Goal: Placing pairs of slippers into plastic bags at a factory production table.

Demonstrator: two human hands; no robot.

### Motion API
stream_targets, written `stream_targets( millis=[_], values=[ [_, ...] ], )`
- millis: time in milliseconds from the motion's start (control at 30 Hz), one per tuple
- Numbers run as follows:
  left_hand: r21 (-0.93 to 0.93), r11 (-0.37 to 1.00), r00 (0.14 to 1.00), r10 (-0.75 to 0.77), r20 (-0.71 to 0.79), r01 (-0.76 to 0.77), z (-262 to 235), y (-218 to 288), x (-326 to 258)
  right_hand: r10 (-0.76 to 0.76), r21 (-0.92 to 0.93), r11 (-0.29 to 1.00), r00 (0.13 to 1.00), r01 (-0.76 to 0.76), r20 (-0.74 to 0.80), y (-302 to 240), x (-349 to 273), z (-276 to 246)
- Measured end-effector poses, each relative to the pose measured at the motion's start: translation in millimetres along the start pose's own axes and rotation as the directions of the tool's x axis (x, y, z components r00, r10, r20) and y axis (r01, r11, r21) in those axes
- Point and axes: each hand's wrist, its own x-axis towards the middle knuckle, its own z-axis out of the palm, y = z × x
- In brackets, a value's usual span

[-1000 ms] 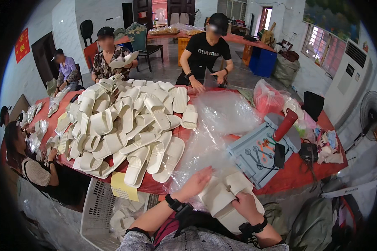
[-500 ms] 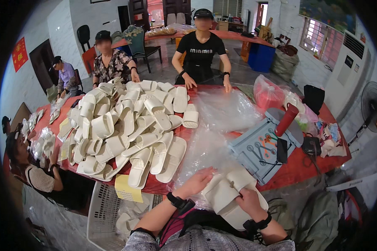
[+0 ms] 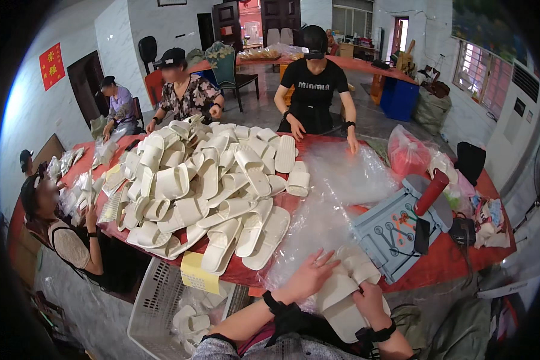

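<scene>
A pair of cream slippers [image 3: 337,292] is in front of me at the table's near edge, one partly over the other. My right hand [image 3: 371,302] grips them, its fingers partly hidden at the strap. Against their left side is my left hand [image 3: 312,275], fingers stretched out and slightly spread, over clear plastic bags [image 3: 312,225]. Whether it also pinches plastic is too unclear to see. A big heap of loose cream slippers [image 3: 210,174] lies to the left on the red-covered table [image 3: 255,273].
Right of the bags sits a grey-blue case [image 3: 375,240] with a red cylinder [image 3: 432,192] and a phone [image 3: 422,236]. A white plastic basket [image 3: 156,300] with bagged slippers stands below the edge, lower left. Across the table a person [image 3: 312,90] handles plastic; other people sit leftward.
The whole view has shifted, so the table appears farther right. My left hand's fingers have spread at the slippers, whose far ends now point more toward the bags. The person opposite has bent their head down.
</scene>
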Motion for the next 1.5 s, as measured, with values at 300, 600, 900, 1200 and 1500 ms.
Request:
stream_targets(
  millis=[300,600,900,1200,1500],
  values=[
    [0.012,0.999,0.993,-0.046,0.113,0.045,7,-1,-17,0.023,-0.018,1.0,0.999,-0.022,0.037,11,-4,16],
    [-0.203,0.958,0.978,-0.207,0.0,0.203,9,-28,-35,0.018,-0.02,1.0,1.0,-0.018,0.0,31,-8,27],
    [-0.11,0.976,0.967,-0.165,0.195,0.188,2,-12,-51,0.067,0.039,0.997,0.997,-0.066,-0.038,39,-11,38],
    [0.061,0.998,0.99,0.026,0.137,-0.035,12,-13,-46,0.065,0.066,0.996,0.994,-0.059,-0.083,39,-5,37],
    [-0.056,0.998,0.99,-0.014,-0.138,0.007,29,-1,-23,0.042,-0.089,0.995,0.992,-0.053,-0.12,31,-12,26]
  ],
)
